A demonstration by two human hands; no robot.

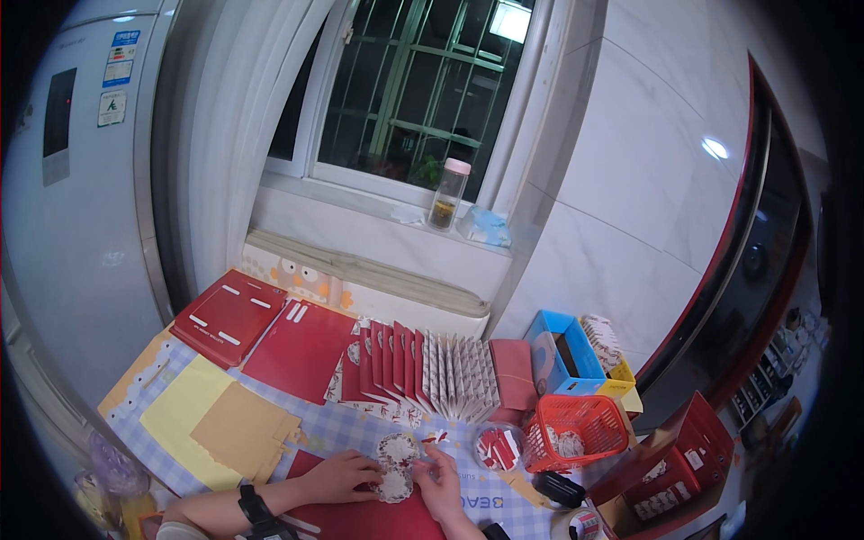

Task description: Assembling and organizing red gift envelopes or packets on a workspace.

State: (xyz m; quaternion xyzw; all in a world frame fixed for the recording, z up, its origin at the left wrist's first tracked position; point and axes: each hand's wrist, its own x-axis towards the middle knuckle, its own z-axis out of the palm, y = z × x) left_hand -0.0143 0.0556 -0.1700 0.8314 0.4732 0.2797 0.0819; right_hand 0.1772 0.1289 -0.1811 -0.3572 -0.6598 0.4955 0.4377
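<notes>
My left hand [345, 476] lies on a red card sheet [360, 515] at the near table edge, its fingers pressing a round white patterned paper piece [393, 486]. A second round patterned piece [397, 448] sits just above it. My right hand [443, 482] is beside them on the right, fingertips pinched at the edge of the round pieces. A black watch is on my left wrist. Right of my hands sits a clear round tub [498, 447] of small red-and-white pieces.
Red card sheets [302, 349], a red tray-like card [229, 316], a fanned row of red and patterned cards [423, 367], and yellow and tan paper sheets [216, 421] cover the checked tablecloth. A red basket [578, 430], blue box [562, 353] and red carton [677, 463] stand right. A refrigerator [72, 180] stands left.
</notes>
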